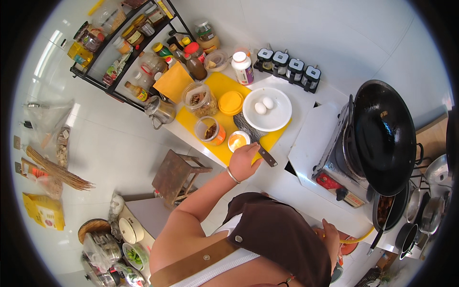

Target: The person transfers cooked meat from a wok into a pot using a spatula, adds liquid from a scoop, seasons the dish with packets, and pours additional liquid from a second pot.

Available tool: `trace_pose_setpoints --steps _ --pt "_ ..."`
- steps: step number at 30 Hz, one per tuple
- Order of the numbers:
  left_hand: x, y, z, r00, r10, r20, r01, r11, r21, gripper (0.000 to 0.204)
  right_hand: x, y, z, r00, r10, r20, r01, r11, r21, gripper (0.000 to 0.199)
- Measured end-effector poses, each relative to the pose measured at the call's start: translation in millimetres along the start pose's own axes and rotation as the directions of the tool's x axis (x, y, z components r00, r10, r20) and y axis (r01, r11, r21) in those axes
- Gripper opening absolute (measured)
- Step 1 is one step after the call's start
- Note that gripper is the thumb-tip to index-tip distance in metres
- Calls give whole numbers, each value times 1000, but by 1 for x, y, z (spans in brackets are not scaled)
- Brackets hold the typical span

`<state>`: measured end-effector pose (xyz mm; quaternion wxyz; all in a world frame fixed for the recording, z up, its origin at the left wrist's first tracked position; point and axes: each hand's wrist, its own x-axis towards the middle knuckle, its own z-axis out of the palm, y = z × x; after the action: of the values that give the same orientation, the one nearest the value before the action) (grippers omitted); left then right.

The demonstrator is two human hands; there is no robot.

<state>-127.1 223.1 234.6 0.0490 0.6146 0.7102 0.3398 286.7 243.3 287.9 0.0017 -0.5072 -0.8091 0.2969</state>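
Left hand (244, 161) closed on knife (258, 141) handle at yellow board's (215, 148) front edge beside small bowl (238, 140); right hand (331, 234) lowered at worktop (287, 184) front, grip indiscernible

A white plate (277, 122) with two eggs (264, 105) sits just up and right of the left hand. Two open plastic jars (206, 115) and an orange lid (231, 103) stand above it, with a steel jug (161, 111) farther left. A black wok (385, 136) rests on a stove (334, 167) well to its right. A spice rack (288, 67) stands at the wall, and a wooden stool (178, 176) sits just left of and below the hand.
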Motion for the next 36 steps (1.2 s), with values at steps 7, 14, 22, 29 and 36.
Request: trace_pose_setpoints --steps 7,14,22,29,36 --pt "5 9 7 991 26 134 -21 999 -41 41 3 -3 16 995 -71 76 76 995 -67 47" --pt "-20 29 45 932 226 285 -183 968 -170 41 -6 -14 -8 996 85 29 -80 986 -144 31" --pt "-23 86 108 635 594 493 -405 800 -442 40 -96 6 33 906 423 -34 -423 906 -6 26" --pt "-40 160 129 510 622 594 -520 773 -364 39 -201 29 93 832 554 36 -551 817 168 21" --pt "-185 307 173 126 642 756 -562 674 -479 45 -395 87 155 703 706 -86 -646 684 337 24"
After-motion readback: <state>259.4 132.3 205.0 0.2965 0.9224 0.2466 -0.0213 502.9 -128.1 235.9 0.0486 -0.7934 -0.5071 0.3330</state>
